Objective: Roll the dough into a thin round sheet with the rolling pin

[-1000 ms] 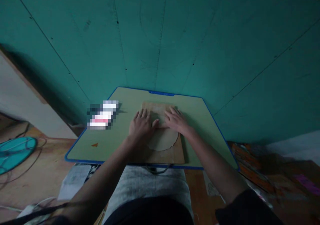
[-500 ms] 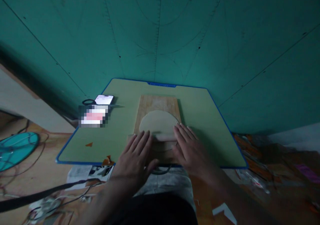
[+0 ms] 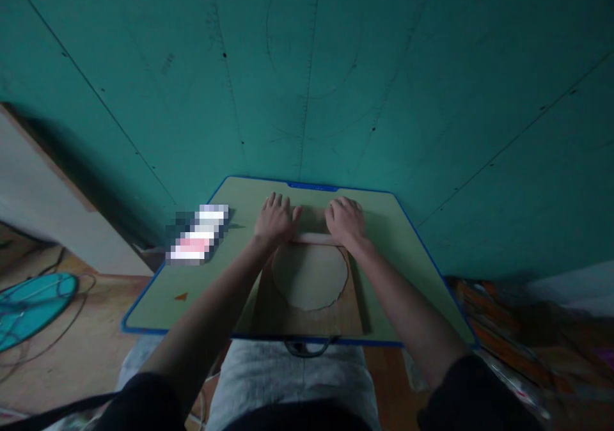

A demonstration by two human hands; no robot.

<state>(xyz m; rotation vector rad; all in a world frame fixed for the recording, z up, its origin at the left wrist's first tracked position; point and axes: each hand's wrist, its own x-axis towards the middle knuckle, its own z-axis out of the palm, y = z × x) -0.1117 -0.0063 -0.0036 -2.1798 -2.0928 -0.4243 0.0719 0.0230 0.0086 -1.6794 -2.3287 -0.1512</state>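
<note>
A thin round sheet of pale dough (image 3: 309,276) lies flat on a wooden board (image 3: 336,319). Across the dough's far edge lies a slim rolling pin (image 3: 313,238). My left hand (image 3: 274,220) presses flat on the pin's left end, fingers spread. My right hand (image 3: 345,220) presses on its right end, fingers curled forward. Both arms stretch out over the board, and the pin's ends are hidden under my palms.
The board sits on a green table (image 3: 215,277) with a blue rim, pushed against a teal wall (image 3: 307,73). A blurred-out item (image 3: 197,234) lies at the table's left. A teal round fan (image 3: 29,303) and cables lie on the floor at left, clutter at right.
Both hands have pushed the rolling pin from the dough's near edge to its far edge, arms now extended. The camera view has also shifted.
</note>
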